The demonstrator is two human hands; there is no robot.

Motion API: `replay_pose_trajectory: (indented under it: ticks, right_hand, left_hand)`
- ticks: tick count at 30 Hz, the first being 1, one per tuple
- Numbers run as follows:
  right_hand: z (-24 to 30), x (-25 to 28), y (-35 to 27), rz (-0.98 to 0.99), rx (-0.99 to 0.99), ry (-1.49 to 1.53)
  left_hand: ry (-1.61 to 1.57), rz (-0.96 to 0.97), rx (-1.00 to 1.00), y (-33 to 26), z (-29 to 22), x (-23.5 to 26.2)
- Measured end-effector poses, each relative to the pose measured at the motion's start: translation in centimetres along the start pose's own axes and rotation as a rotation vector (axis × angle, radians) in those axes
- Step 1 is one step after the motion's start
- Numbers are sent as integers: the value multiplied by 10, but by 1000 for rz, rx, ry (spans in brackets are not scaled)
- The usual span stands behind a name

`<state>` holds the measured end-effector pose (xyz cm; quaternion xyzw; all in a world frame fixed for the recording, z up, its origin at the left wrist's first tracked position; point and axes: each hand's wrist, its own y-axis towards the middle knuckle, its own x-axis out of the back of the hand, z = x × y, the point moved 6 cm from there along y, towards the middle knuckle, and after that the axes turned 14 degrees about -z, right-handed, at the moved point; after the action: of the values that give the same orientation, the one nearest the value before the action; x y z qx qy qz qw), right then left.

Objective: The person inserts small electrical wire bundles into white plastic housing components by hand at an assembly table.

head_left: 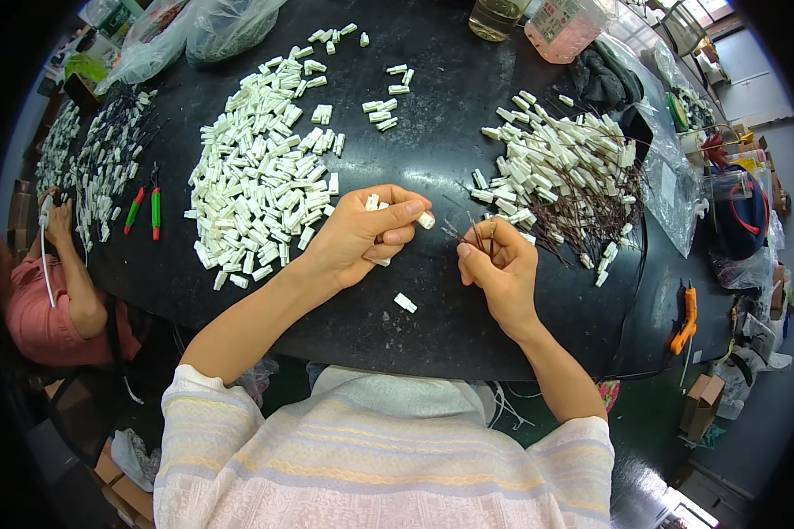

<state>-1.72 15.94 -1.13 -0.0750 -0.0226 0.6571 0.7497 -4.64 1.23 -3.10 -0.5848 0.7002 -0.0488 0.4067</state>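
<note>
My left hand [355, 236] is closed around a few small white plastic connector housings, and one connector housing [426, 220] sticks out between thumb and forefinger. Facing it, my right hand [508, 275] pinches a few thin dark wires [470, 234] whose bare-looking tips point toward that housing; a small gap separates them. A single loose housing [405, 302] lies on the black table below and between my hands. Left of my left hand spreads a big heap of white housings [260, 167]. Beyond my right hand lies a pile of housings with brown wires attached [563, 163].
Red-and-green pliers [156, 201] and more wired parts [106, 163] lie at the left, where a person in a pink top [57, 309] sits. Plastic bags [229, 31] and a jar of liquid [496, 18] stand at the back. An orange-handled tool [685, 319] is at the right edge.
</note>
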Motion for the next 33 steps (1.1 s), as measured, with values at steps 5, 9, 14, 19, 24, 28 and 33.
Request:
replay_pose_trajectory:
  ticks: [5, 9, 14, 19, 24, 28, 33]
  right_hand:
    - [-4, -2, 1, -6, 4, -28]
    - [-5, -1, 1, -25, 0, -39]
    - [-3, 1, 0, -41, -1, 9]
    - [-8, -2, -2, -28, 19, -8]
    - [-9, -3, -2, -12, 41, -41]
    - [7, 4, 4, -114, 34, -140]
    - [41, 59, 22, -465, 561, -400]
  left_hand:
    - [25, -18, -17, -2, 0, 0]
    - [79, -32, -69, -3, 0, -1]
    - [162, -68, -195, -7, -1, -4]
    - [144, -80, -185, -8, 2, -6]
    - [195, -57, -227, -8, 2, -9]
    - [163, -9, -91, 1, 4, 1]
    - [-288, 129, 269, 6, 7, -11]
